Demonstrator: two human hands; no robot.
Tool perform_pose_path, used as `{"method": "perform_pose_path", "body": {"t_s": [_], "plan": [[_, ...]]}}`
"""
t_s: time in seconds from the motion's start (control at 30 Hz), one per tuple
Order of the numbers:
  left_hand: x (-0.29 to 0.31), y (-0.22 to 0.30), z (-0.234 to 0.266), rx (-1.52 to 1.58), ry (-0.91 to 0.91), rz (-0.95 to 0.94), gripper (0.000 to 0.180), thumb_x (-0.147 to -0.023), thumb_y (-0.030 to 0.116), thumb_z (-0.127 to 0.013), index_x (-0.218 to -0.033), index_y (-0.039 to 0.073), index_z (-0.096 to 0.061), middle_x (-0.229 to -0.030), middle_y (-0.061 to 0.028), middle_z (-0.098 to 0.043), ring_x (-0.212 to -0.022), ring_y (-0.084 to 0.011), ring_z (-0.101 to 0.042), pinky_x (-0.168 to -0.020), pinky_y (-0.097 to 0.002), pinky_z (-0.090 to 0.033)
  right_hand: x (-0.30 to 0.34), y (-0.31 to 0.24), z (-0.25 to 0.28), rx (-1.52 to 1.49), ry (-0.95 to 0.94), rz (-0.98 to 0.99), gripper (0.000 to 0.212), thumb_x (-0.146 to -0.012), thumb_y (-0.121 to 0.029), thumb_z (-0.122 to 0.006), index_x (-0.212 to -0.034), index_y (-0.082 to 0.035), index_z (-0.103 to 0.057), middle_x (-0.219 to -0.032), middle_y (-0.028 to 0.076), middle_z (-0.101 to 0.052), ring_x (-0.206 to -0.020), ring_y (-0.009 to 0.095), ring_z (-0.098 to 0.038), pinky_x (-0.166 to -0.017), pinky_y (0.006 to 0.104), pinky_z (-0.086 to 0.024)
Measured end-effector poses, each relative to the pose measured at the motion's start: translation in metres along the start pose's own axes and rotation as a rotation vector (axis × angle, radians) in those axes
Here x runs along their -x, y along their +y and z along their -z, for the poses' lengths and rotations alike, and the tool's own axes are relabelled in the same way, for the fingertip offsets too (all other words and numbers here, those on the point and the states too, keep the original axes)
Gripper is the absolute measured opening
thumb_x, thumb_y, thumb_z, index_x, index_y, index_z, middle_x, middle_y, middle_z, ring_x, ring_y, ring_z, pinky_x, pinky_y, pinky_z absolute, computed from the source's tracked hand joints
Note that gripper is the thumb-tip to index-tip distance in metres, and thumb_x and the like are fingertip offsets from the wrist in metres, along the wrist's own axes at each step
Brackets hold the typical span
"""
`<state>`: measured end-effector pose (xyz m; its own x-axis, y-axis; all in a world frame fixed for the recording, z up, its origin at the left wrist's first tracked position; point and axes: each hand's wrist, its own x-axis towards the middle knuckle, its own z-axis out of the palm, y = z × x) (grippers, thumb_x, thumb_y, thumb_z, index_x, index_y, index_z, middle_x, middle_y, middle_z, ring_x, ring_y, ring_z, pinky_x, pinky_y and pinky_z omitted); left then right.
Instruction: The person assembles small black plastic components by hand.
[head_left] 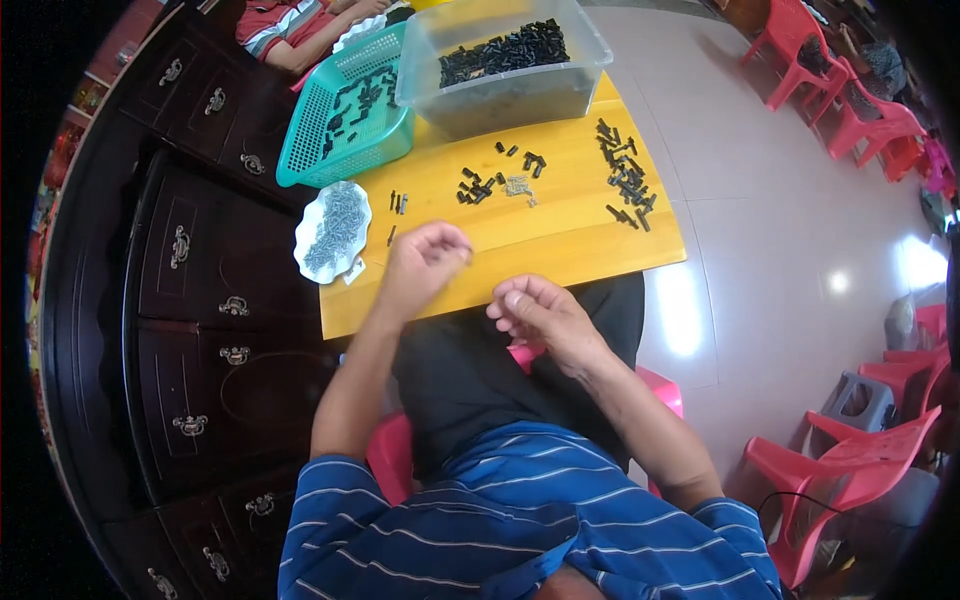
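Left hand (425,262) hovers over the near edge of the yellow table (560,250), fingertips pinched together as if on something tiny, though I can't tell what. Right hand (540,315) curls loosely just off the edge, contents hidden. At twelve o'clock from them lie three scatters of small black parts (625,180), spread flat for easy picking. At ten o'clock, one white dish of screws (335,230); beyond, one teal basket (345,110) and one clear tub (510,60), both stocked with black pieces.
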<state>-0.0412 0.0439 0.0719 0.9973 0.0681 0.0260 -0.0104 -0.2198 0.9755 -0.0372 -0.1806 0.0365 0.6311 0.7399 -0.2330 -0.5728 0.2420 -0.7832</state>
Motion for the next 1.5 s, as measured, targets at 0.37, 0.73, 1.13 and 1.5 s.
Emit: {"method": "perform_pose_path", "body": {"t_s": [0.37,0.73,1.13,1.5], "plan": [[0.003,0.013,-0.063,0.052,-0.157,-0.074,0.012,-0.088,0.001,-0.065,-0.100,-0.002,-0.063,-0.086,-0.0010,-0.065,-0.072,-0.0024,-0.058,-0.063,-0.0184,-0.047,-0.006,-0.002,0.017,-0.489,0.068,0.109,0.018,-0.100,-0.026,-0.059,-0.107,-0.010,-0.060,-0.092,-0.001,-0.065,-0.078,0.008,-0.063,-0.073,0.0222,-0.053],[-0.051,-0.015,-0.053,-0.163,-0.118,-0.247,0.022,-0.086,0.007,-0.072,-0.107,0.000,-0.068,-0.080,0.0013,-0.062,-0.066,-0.0019,-0.053,-0.058,-0.0194,-0.042,-0.007,-0.003,0.021,-0.650,0.098,0.084,0.014,-0.100,-0.022,-0.060,-0.106,-0.010,-0.059,-0.087,0.000,-0.064,-0.075,0.009,-0.064,-0.071,0.0237,-0.056],[-0.081,-0.041,-0.058,-0.729,0.091,-0.423,0.013,-0.086,0.018,-0.069,-0.098,0.014,-0.072,-0.091,-0.0064,-0.067,-0.080,-0.0296,-0.067,-0.069,-0.0393,-0.055,-0.005,-0.007,0.020,-0.633,0.130,0.030,0.012,-0.099,-0.020,-0.061,-0.105,-0.009,-0.061,-0.091,0.001,-0.066,-0.076,0.010,-0.065,-0.073,0.0257,-0.056],[-0.073,-0.045,-0.046,-0.903,0.108,-0.433,0.010,-0.088,0.017,-0.066,-0.090,0.009,-0.062,-0.085,-0.0077,-0.063,-0.077,-0.0315,-0.066,-0.066,-0.0423,-0.054,-0.004,-0.010,0.019,-0.651,0.129,0.025,0.012,-0.098,-0.018,-0.061,-0.105,-0.008,-0.061,-0.090,0.003,-0.066,-0.076,0.011,-0.065,-0.073,0.0259,-0.055]]}}
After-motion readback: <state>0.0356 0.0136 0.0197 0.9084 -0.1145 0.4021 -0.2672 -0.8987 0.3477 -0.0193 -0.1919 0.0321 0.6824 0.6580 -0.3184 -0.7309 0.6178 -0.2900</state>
